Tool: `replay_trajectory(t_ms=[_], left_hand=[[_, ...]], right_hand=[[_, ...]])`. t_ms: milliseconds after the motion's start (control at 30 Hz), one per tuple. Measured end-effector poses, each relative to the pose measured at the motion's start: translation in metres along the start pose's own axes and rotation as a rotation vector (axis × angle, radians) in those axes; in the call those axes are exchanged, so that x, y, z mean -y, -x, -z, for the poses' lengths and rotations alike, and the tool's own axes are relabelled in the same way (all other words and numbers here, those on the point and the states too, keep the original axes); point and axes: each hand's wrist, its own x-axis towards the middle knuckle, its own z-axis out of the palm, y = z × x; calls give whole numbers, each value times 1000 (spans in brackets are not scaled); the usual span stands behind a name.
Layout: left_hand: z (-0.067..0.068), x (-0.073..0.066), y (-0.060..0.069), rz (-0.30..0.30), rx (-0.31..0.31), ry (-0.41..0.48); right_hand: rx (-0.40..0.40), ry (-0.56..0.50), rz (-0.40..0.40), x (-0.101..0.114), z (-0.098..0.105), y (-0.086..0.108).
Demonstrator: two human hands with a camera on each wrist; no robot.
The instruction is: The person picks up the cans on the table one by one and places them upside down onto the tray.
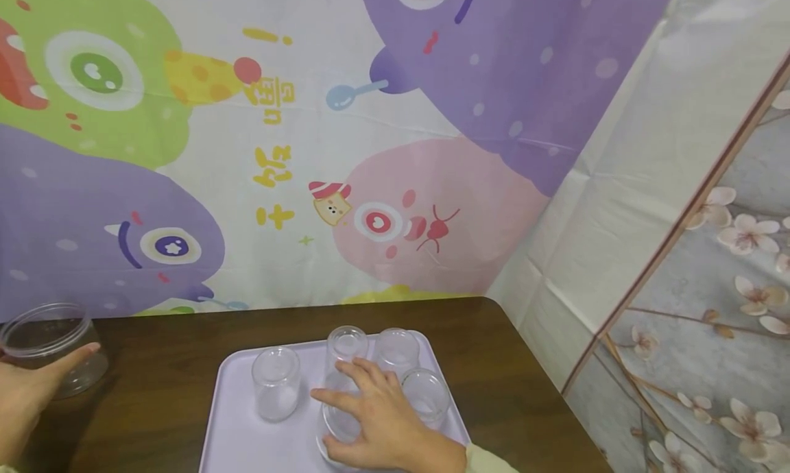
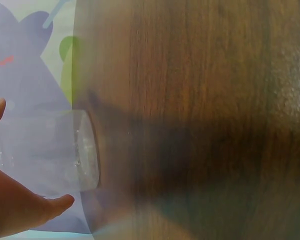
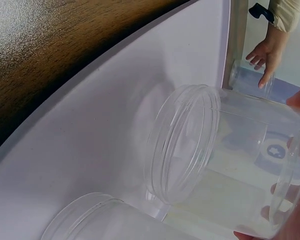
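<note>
At the left of the head view, my left hand grips a wide clear plastic jar, with the thumb along its near side. In the left wrist view, the base of that jar is close to the wooden table. My right hand holds another clear jar over the lilac tray, fingers spread round its upper end. This jar's threaded mouth faces down in the right wrist view; whether it touches the tray I cannot tell.
More clear jars share the tray: one alone at the left, one behind my right hand, and two along the right side. The brown table meets a cartoon-printed cloth at the back.
</note>
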Motion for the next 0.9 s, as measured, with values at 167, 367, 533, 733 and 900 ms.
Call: replay_trajectory(t_ms=[167,367,533,733,900], left_hand=[[-2,-1,3,-57,-17,76],[-2,-5,5,-91,-21,75],[-2,-1,1,-124,-17,70],[-3,0,-1,-70,-15,50],[-2,-2,0,-53,-28,40]], right_hand=[[4,3,3,-1,-1,1],[27,-4,-9,0,-3,3],[47,-11,-18,0,-4,3],[64,-16,-17,0,-5,4],[58,-17,-3,0,-6,4]])
